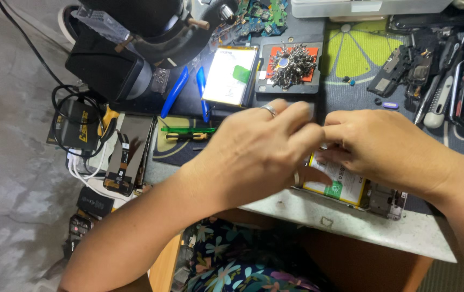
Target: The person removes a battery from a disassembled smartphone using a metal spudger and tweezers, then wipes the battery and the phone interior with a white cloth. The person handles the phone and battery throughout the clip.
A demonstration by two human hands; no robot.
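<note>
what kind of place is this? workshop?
Most likely a phone repair bench. An opened phone with its battery exposed lies under both hands, a magnetic pad piled with tiny screws sits behind, and blue plastic pry tools and loose circuit boards lie nearby.

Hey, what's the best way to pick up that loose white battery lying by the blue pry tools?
Pinch the white battery across its two long edges, coming from above. It lies flat, so only the edges offer grip; the blue pry tools crowd its left side and the tray of screws its right.
</note>
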